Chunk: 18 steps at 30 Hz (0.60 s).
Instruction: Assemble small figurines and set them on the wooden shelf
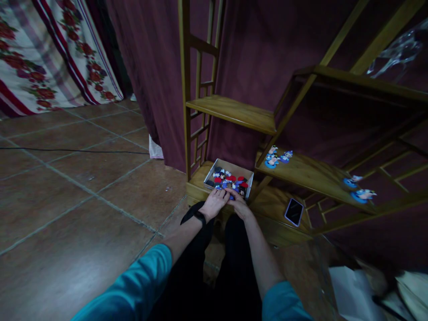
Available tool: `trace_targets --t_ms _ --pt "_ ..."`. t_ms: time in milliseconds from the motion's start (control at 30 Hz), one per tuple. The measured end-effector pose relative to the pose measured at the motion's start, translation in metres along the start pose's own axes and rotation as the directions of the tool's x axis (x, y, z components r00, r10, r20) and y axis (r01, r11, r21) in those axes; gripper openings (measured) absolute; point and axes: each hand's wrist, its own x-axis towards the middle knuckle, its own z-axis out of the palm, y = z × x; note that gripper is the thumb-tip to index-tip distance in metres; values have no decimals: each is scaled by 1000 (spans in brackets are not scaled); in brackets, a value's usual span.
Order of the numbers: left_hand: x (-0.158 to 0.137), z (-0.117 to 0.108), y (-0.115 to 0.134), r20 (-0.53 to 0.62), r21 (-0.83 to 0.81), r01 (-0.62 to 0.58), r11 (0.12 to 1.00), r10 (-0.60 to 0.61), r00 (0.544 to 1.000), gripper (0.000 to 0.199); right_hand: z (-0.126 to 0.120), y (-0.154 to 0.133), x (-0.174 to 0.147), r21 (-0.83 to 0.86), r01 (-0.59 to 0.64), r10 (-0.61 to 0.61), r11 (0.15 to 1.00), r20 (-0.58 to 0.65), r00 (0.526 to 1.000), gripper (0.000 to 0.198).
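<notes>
Both hands meet at the near edge of a shallow white box (251, 186) on the bottom shelf. My left hand (216, 203) comes in from the left, a dark band round its wrist, its fingers bent. Beside it my right hand (238, 203) has its fingers curled inward. Between the fingertips a small blue piece (231, 196) shows, mostly covered, so its full shape is hidden. Small cartoon figurines (230, 178) with red, black and blue round bases lie jumbled in the box.
Figurines with blue bases stand on the right-hand shelf (310, 171), some at its left end (271, 160), others at its right end (363, 195). A phone (294, 211) lies on the lower board. Wooden uprights (184, 89) frame the shelves. A black cable (73, 150) crosses the tiled floor.
</notes>
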Motion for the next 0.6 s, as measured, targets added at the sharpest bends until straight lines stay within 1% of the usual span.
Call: trace_targets --t_ms 167,300,500,600 --pt "0 2 -1 -4 -59 18 998 -19 1000 38 -1 3 1 5 -19 19 1000 -12 1000 59" --pt "0 1 -3 6 -124 46 991 -45 999 39 0 2 1 28 -29 30 999 -29 999 57" --pt "-2 0 -6 76 -253 155 955 -140 987 35 -1 0 2 78 -26 30 997 -54 998 53" --pt "-2 2 -8 123 -328 222 918 -192 974 34 -2 2 5 112 -59 65 992 -56 996 49"
